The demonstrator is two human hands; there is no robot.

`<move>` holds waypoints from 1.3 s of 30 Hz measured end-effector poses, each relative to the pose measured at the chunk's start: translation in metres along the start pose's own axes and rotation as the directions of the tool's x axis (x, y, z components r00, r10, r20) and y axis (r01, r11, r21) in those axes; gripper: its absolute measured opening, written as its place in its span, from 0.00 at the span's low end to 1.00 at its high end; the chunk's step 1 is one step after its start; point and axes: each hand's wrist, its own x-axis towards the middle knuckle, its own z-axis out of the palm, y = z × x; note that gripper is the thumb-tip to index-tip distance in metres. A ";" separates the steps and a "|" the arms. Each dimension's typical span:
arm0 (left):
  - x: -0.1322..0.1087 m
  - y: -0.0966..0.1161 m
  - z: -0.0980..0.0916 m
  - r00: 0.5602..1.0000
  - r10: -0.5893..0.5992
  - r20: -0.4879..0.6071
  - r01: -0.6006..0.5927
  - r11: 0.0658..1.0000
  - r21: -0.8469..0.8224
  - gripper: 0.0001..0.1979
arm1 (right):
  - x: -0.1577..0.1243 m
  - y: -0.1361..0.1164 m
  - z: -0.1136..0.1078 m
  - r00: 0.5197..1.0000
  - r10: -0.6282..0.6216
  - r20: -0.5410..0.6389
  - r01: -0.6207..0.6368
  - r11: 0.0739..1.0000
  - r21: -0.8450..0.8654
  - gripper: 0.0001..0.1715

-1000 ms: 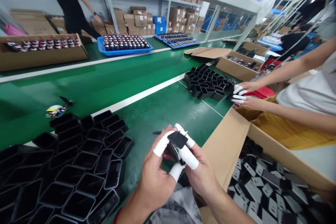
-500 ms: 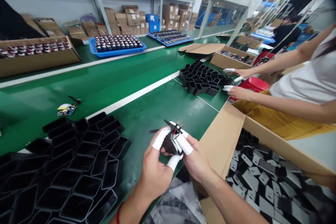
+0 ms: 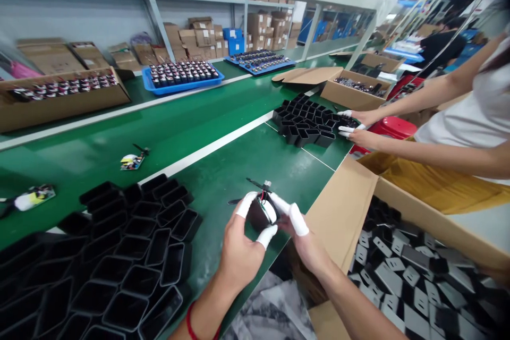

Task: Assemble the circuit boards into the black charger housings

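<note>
In front of me, over the green bench, my left hand [image 3: 244,239] grips a small black plastic case [image 3: 258,215] between white-covered fingertips. A white part with red and black wires sits in the open top of the case, and a black cable [image 3: 255,184] sticks out above it. My right hand [image 3: 305,239] is at the case's right side. One of its covered fingers presses against the inner part, and another is lifted away from it. To the left stand many open, empty black cases [image 3: 131,247], packed close together.
Circuit assemblies with cables [image 3: 132,161] lie on the green belt [image 3: 191,130]. On the right, a cardboard box [image 3: 346,207] holds grey and black housings. A co-worker's hands [image 3: 366,130] touch parts beside another cluster of black cases [image 3: 306,119]. Blue trays [image 3: 183,85] stand behind.
The view has swung slightly left, bringing a second assembly on the belt into sight. My right hand's fingers have spread, one lifting off the case. The co-worker's hands have moved closer to the black cases.
</note>
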 end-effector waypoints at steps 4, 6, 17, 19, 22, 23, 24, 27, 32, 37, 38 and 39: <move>0.006 0.015 0.005 0.996 0.083 0.044 -0.086 0.994 0.068 0.30 | -0.003 0.003 -0.013 0.995 -0.053 -0.081 0.053 0.999 -0.004 0.31; 0.007 0.025 0.005 0.990 0.118 0.083 -0.124 0.990 0.068 0.33 | 0.002 0.002 -0.017 0.993 0.044 -0.112 -0.024 0.985 0.173 0.23; 0.000 0.009 -0.050 0.995 0.055 0.079 -0.088 0.854 0.513 0.23 | 0.032 -0.012 -0.053 0.986 0.075 -0.146 -0.087 0.993 -0.079 0.32; -0.001 -0.005 -0.072 0.991 0.042 0.130 -0.124 0.673 0.729 0.21 | 0.050 -0.011 -0.067 0.977 -0.004 -0.215 -0.053 0.964 -0.261 0.37; 0.000 -0.020 -0.100 0.988 -0.079 0.134 -0.088 0.425 0.901 0.19 | 0.094 -0.012 -0.092 0.940 -0.155 -0.303 -0.052 0.815 -0.577 0.46; 0.000 -0.021 -0.105 0.984 -0.123 0.129 -0.072 0.391 0.918 0.19 | 0.110 -0.012 -0.101 0.930 -0.188 -0.315 -0.076 0.741 -0.667 0.47; 0.001 -0.020 -0.108 0.981 -0.154 0.120 -0.053 0.381 0.923 0.20 | 0.126 -0.013 -0.108 0.925 -0.208 -0.318 -0.106 0.663 -0.741 0.46; 0.002 -0.012 -0.106 0.985 -0.160 0.058 0.016 0.425 0.905 0.22 | 0.158 -0.012 -0.122 0.928 -0.217 -0.302 -0.184 0.438 -0.880 0.41; 0.003 -0.007 -0.096 0.985 -0.170 -0.005 0.084 0.458 0.885 0.16 | 0.169 -0.022 -0.120 0.933 -0.265 -0.243 -0.207 0.158 -0.966 0.46; 0.003 -0.011 -0.095 0.980 -0.196 -0.022 0.114 0.472 0.874 0.16 | 0.180 -0.037 -0.039 0.917 -0.384 0.106 0.113 -0.004 -0.994 0.39; 0.003 -0.012 -0.095 0.980 -0.199 -0.020 0.115 0.474 0.873 0.16 | 0.188 -0.033 -0.011 0.922 -0.308 0.235 0.247 0.001 -0.969 0.33; 0.002 -0.013 -0.094 0.979 -0.201 -0.022 0.117 0.473 0.873 0.16 | 0.198 -0.028 0.019 0.912 -0.238 0.334 0.346 0.010 -0.938 0.28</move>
